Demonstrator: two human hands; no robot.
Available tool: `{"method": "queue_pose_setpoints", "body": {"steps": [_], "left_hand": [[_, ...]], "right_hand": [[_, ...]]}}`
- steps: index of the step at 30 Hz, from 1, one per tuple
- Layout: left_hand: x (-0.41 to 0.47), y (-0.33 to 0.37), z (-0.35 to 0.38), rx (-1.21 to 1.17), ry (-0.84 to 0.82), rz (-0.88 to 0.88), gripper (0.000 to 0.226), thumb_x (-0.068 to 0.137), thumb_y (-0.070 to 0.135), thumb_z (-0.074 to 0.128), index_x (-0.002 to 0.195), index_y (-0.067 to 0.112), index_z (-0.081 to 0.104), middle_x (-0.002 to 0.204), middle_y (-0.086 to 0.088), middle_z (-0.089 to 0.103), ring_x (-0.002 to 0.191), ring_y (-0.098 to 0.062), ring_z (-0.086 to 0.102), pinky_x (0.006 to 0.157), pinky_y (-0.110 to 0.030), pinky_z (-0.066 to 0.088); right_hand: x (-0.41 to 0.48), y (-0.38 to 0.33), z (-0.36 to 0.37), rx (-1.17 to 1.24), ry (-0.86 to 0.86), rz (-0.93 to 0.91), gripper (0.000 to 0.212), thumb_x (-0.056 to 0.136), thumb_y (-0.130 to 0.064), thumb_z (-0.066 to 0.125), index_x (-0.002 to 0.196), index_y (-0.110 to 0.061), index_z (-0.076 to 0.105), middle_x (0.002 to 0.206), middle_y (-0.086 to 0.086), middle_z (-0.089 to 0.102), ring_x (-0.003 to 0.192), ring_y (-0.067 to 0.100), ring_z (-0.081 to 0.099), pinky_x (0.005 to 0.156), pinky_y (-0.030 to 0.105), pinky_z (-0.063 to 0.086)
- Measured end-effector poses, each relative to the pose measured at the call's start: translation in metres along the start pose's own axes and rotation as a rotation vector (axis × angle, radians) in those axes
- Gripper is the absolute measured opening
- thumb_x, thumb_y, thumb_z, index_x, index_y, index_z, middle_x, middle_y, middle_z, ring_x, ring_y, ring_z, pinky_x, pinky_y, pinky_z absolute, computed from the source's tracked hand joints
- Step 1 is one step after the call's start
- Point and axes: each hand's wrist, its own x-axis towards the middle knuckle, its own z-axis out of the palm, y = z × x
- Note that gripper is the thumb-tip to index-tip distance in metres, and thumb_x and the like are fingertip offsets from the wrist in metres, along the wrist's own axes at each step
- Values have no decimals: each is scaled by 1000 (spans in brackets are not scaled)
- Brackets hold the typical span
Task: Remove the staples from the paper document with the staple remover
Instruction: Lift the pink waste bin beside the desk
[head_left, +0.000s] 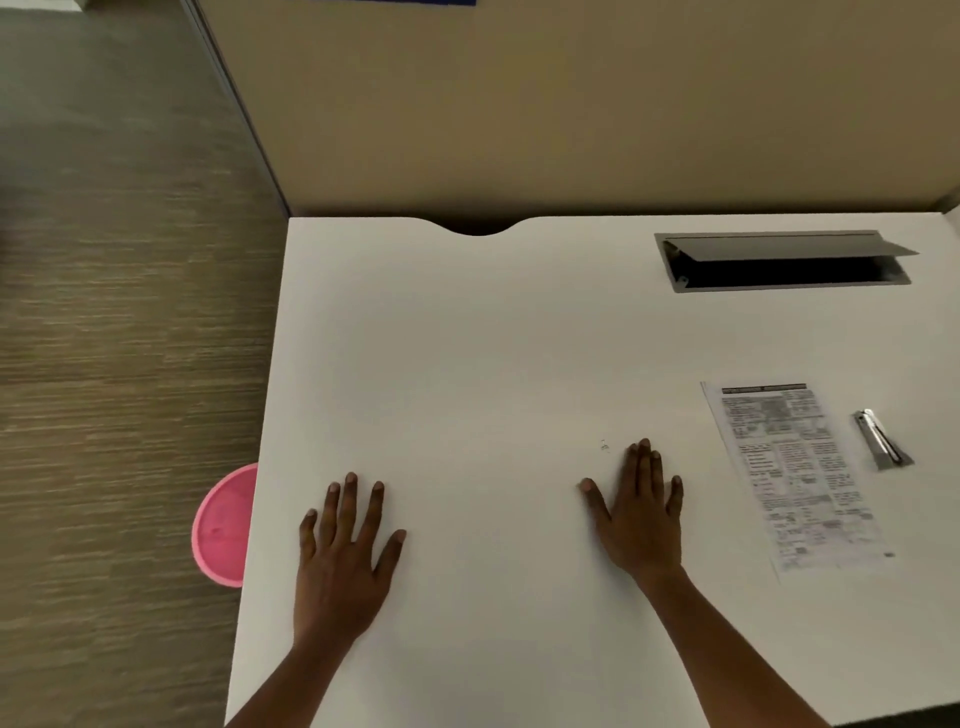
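White laminate surface (467, 364), pale and matt, spread under both hands.

Left hand (340, 566): lies palm-down on the surface, fingers straight and fanned, nothing held. Right hand (641, 512): flat on the surface too, fingers straight and close together, thumb out to the side, nothing held. Well apart from each other, with bare forearms running back toward the near edge.

Paper document (795, 473): lies flat on the surface to the right of the right hand, near it but not touching. Printed side up, dense with small dark text, a black header bar at the far end, long axis a little tilted. Staples too small to make out.

Staple remover (880, 439): silvery metal, lies on the surface just beside the document's right edge, toward its far end. Clear of both hands, untouched.

Tiny dark speck (604, 445) on the surface just left of the right hand's fingertips; too small to tell what.

Toward the far right corner: grey cable hatch (784, 262) set into the surface, lid tipped up, dark opening below. Rounded notch (475, 228) cut into the far edge. Beige partition (571, 104) standing behind.

Off the left edge and lower down: pink round tub (223, 525), partly hidden by the surface, on striped grey-brown carpet (114, 312).
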Motion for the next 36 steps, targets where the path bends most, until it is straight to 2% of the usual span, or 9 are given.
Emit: {"method": "queue_pose_setpoints", "body": {"steps": [5,10,16,21,24,29,32,36], "left_hand": [[0,0,1,0,13,-7,73,103,62,25,166,29,9,174,-6,5,161,-28,8,127,-53,18],[-1,-2,1,-5,23,-4,73,103,61,27,165,29,10,174,-6,5,161,-28,7,127,-53,18],[0,-3,1,-28,22,-8,72,103,62,27,165,29,10,175,-5,3,161,-26,4,127,-53,17],[0,-6,2,-34,18,6,72,104,63,23,166,30,8,175,-5,0,161,-25,0,128,-53,15],[-1,-8,3,-32,6,6,71,105,63,22,166,29,9,174,-7,0,161,-26,-1,128,-53,16],[-1,-7,0,-64,17,13,70,106,61,28,165,28,13,174,-7,2,161,-26,0,127,-52,14],[-2,-5,1,-77,27,16,70,106,60,30,165,27,14,174,-8,4,161,-27,2,126,-52,13],[-2,-5,3,-78,41,24,69,106,60,30,165,26,16,174,-10,6,161,-29,5,126,-53,13]], "right_hand": [[18,0,6,-44,68,-88,95,94,-74,11,158,-4,4,168,10,3,156,21,1,125,52,1],[24,-22,9,-38,58,-211,94,95,-73,11,158,-4,5,168,12,7,156,23,4,125,53,6],[-1,-111,25,-25,12,-383,91,97,-72,17,159,-6,8,168,9,6,156,23,5,124,53,10],[-26,-196,36,-15,-22,-486,88,98,-72,14,159,-9,9,169,7,4,156,20,1,123,56,10],[-35,-223,40,-17,-29,-468,86,98,-71,8,160,-11,5,169,4,-1,156,19,-4,124,56,5],[-35,-219,38,60,-18,-418,85,97,-70,5,159,-14,-8,168,1,-11,155,15,-11,125,52,1],[-44,-208,39,118,-18,-345,86,96,-71,7,158,-13,-10,168,2,-12,155,14,-11,126,49,3],[-59,-207,43,58,-19,-280,90,95,-72,3,158,-9,-9,168,6,-11,155,17,-12,126,50,6]]}}
